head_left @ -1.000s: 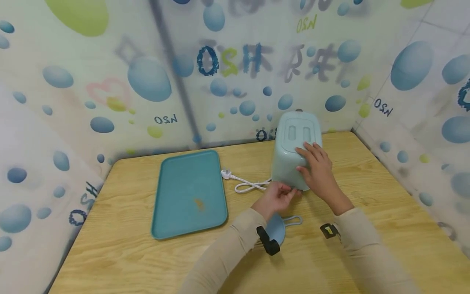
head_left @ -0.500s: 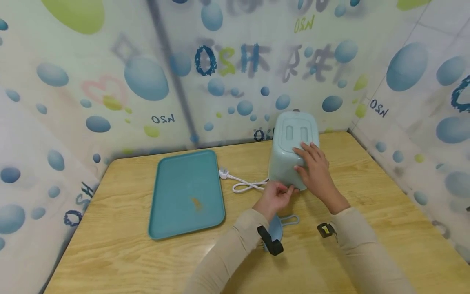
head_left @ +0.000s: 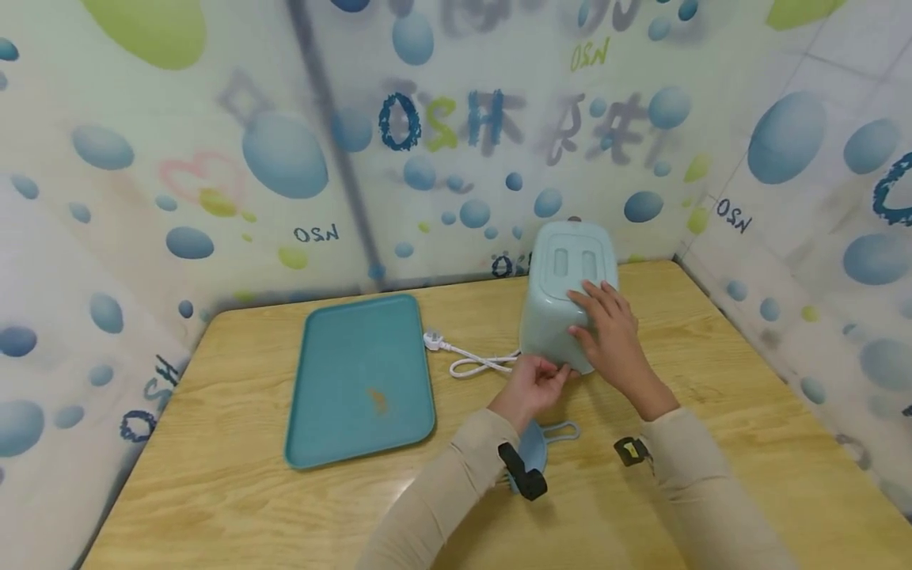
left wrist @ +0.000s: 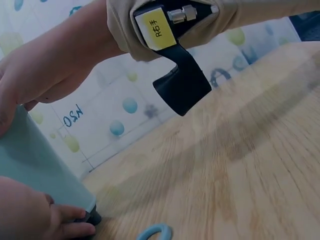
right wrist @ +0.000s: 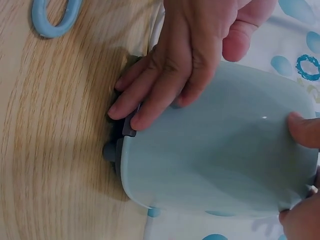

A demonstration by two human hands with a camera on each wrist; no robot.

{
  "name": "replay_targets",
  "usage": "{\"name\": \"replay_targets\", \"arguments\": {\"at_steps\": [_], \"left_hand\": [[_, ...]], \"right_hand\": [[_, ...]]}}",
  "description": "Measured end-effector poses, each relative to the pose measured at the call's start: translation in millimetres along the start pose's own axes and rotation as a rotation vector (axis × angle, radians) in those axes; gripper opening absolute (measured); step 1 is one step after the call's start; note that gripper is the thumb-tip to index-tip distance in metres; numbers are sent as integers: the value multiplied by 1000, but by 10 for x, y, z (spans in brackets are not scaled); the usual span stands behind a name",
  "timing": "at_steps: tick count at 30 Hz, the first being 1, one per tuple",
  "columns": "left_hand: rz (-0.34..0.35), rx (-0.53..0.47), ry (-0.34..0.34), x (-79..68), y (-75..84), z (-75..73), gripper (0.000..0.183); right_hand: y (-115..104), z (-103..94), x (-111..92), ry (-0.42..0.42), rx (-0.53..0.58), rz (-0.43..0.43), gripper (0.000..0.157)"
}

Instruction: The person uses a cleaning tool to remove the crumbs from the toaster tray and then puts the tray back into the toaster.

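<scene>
In the head view a mint-green toaster (head_left: 545, 317) stands at the back right of the table, its top showing two rounded recesses. My left hand (head_left: 530, 388) is low at its near end; the right wrist view shows curled fingers (right wrist: 162, 85) on a dark tab (right wrist: 130, 125) at the toaster's base. My right hand (head_left: 616, 344) rests spread over the upper near corner, with the thumb (right wrist: 304, 131) on the near face. Dark feet show under the base; whether they touch the table I cannot tell. Below my left wrist lies a light blue brush (head_left: 534, 447) with a loop handle, partly hidden.
A teal tray (head_left: 363, 356) lies flat on the wooden table (head_left: 235, 475) at the left, with a brownish patch on it. Between tray and toaster lies a white power cord (head_left: 477, 356) with its plug. A patterned wall (head_left: 456, 245) borders the table's back edge.
The head view shifts slightly. Both hands keep nearly the same places on the toaster, and the toaster, tray and cord stay put.
</scene>
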State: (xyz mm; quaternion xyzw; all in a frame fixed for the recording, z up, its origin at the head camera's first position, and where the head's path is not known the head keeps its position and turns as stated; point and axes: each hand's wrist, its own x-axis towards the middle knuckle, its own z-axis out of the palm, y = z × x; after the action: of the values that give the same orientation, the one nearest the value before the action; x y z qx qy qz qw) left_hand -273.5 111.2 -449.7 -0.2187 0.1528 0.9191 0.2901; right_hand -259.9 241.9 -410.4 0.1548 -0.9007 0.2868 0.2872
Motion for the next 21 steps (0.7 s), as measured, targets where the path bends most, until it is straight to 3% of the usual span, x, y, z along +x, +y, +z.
{"name": "replay_targets", "arguments": {"at_steps": [6, 12, 21], "left_hand": [[-5, 65, -29, -32, 30, -50, 66], [-40, 88, -83, -157, 29, -130, 63], [-78, 126, -87, -474, 77, -169, 55]], "right_hand": [[-17, -24, 21, -1, -12, -10, 50], [-49, -30, 22, -10, -14, -18, 51], [5, 7, -9, 8, -30, -35, 58]]}}
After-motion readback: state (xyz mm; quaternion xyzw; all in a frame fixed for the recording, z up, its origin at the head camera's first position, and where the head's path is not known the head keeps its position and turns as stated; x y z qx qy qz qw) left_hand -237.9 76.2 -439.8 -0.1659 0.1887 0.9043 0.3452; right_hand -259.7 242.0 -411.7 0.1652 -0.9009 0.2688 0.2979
